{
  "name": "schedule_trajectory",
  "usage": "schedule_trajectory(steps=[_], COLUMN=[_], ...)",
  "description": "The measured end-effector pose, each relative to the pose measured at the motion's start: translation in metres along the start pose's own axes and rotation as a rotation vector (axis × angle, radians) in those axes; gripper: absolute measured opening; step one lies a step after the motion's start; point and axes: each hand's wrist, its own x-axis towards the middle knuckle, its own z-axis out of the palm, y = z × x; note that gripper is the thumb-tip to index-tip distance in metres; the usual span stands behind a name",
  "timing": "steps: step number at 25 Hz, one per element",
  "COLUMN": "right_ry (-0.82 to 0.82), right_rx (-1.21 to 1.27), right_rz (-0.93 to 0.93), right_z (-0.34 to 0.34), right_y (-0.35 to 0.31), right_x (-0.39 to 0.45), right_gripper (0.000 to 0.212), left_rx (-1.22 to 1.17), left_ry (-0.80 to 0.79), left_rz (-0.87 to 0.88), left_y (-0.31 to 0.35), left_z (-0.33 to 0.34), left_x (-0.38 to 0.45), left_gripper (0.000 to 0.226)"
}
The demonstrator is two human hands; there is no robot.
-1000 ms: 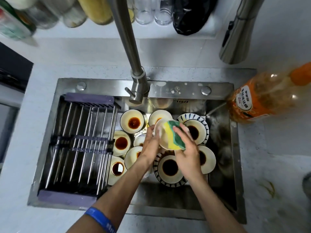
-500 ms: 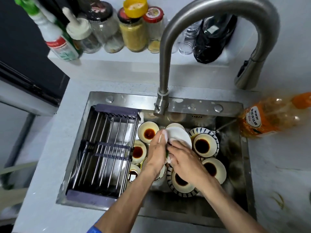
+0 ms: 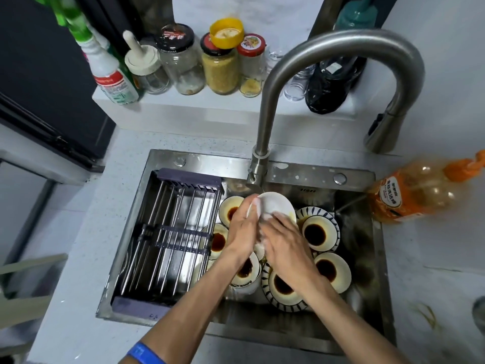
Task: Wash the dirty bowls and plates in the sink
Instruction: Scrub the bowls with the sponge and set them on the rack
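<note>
Dish in hand: we are holding a small white glazed ceramic dish (image 3: 275, 206) tilted up over the stainless steel sink (image 3: 325, 177), just below the base of the curved brushed-steel tap (image 3: 265, 122).
Left hand: our left hand (image 3: 242, 229) is gripping the dish by its left rim, fingers curled round the edge.
Right hand: our right hand (image 3: 287, 244) is pressing against the lower face of the dish; whether it is holding a sponge we cannot tell, as the fingers are hiding whatever lies beneath.
Handling: we are judging the dish stiff, light and breakable, and probably slippery with suds; the rim is giving the surest hold.
Dirty dishes: cream bowls with pools of dark brown sauce (image 3: 315, 233) are crowding the sink basin below our hands, some sitting in blue-striped white plates (image 3: 284, 306).
Rack: a grey roll-up drying rack of steel rods (image 3: 173, 232) is spanning the left part of the sink, carrying nothing.
Soap: an orange translucent detergent bottle (image 3: 412, 193) is lying on the counter right of the sink, partly full.
</note>
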Motion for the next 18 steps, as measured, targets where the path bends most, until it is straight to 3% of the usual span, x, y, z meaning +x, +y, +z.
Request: schedule_trajectory(steps=[2, 4, 6, 7, 10, 13, 16, 18], right_ry=[-0.202, -0.296, -0.248, -0.187, -0.064, -0.112, 0.016, -0.031], right_rx=[-0.061, -0.031, -0.168, -0.103, 0.111, -0.032, 0.089, 0.052], right_rz=[-0.018, -0.024, -0.149, -0.111, 0.12, -0.166, 0.002, -0.058], right_z=[-0.004, -0.007, -0.009, 0.0, 0.01, 0.003, 0.002, -0.007], right_y=[-0.002, 0.003, 0.006, 0.006, -0.001, -0.002, 0.0, -0.004], right_x=[-0.006, -0.015, -0.012, -0.011, -0.006, -0.006, -0.006, -0.005], right_gripper=[0.05, 0.065, 0.07, 0.067, 0.055, 0.064, 0.051, 0.051], left_rx=[0.041, 0.101, 0.173, 0.167, 0.105, 0.195, 0.192, 0.184], left_ry=[0.028, -0.009, -0.129, -0.142, 0.012, -0.119, 0.011, 0.002], left_rz=[-0.034, -0.108, -0.176, -0.141, 0.024, -0.065, 0.063, 0.061], left_y=[0.006, 0.013, 0.02, 0.019, 0.013, 0.022, 0.02, 0.021], left_z=[-0.004, -0.013, -0.017, -0.015, -0.009, -0.018, -0.01, -0.011], left_x=[0.004, 0.013, 0.017, 0.014, 0.002, 0.016, 0.011, 0.01], left_gripper=[0.029, 0.03, 0.027, 0.023, 0.03, 0.035, 0.033, 0.034])
